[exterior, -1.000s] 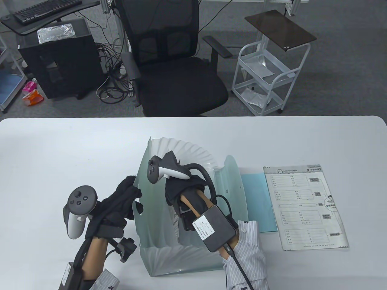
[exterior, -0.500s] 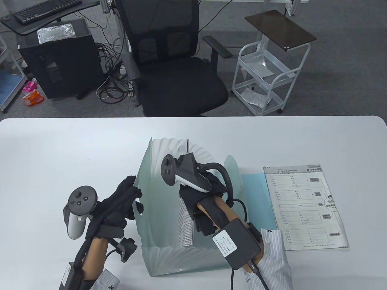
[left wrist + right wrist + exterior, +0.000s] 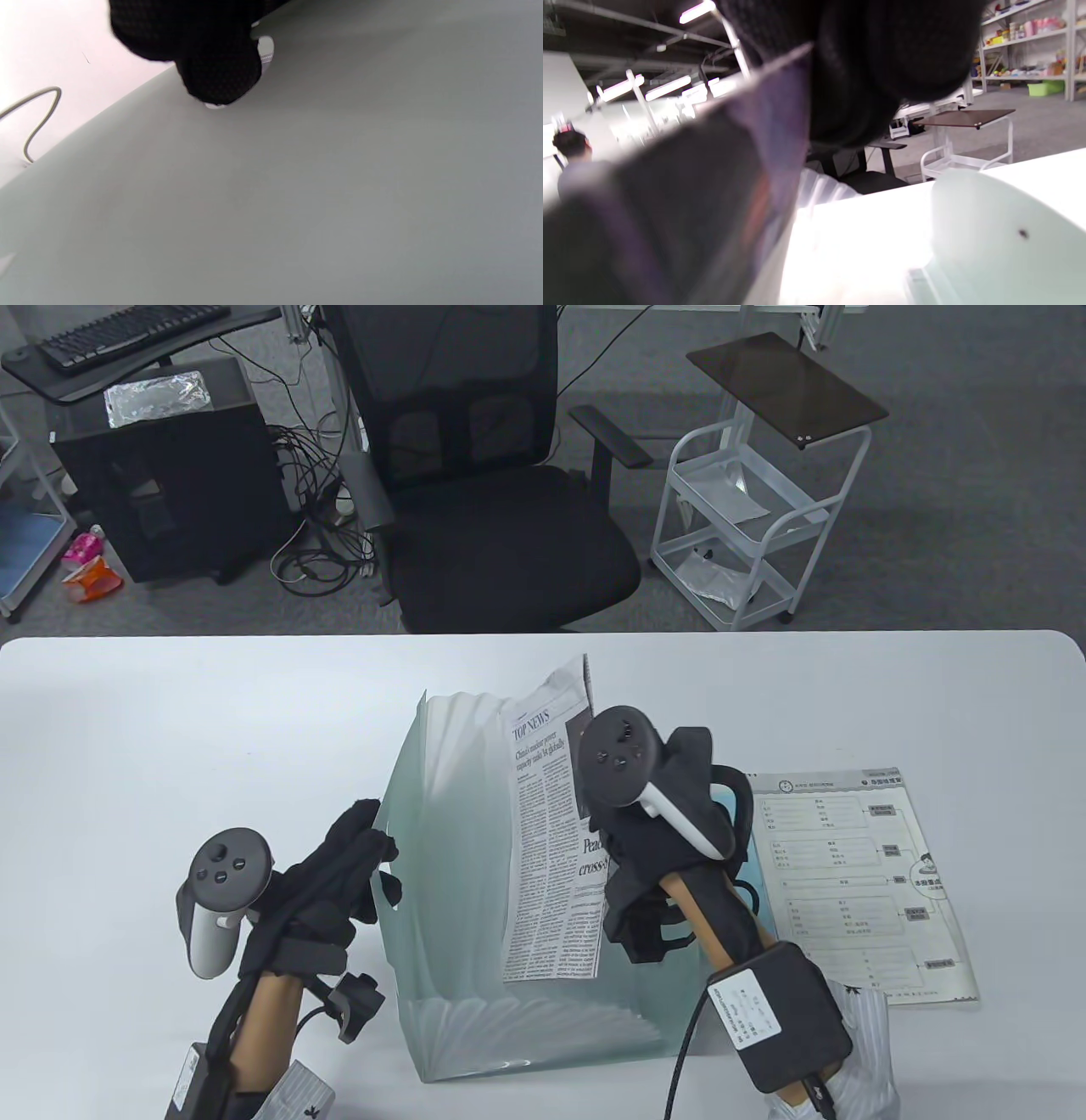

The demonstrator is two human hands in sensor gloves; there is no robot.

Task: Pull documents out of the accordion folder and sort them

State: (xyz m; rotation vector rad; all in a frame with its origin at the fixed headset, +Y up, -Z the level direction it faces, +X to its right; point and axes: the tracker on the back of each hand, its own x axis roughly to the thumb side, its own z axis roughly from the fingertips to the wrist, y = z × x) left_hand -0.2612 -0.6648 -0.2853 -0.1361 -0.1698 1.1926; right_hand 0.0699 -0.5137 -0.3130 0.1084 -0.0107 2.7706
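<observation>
Newspaper coming out of the folder

Near left, the left hand [image 3: 327,882] grips the folder [image 3: 450,984] front wall, fingers [image 3: 218,72] closed on its edge. Right of it, the right hand [image 3: 670,831] holds the newspaper [image 3: 551,848] mostly clear of the pockets, fingers clamped on its right edge. Next, probably: lift free and lay it by the worksheet [image 3: 865,891] on the tabletop [image 3: 170,729].
</observation>
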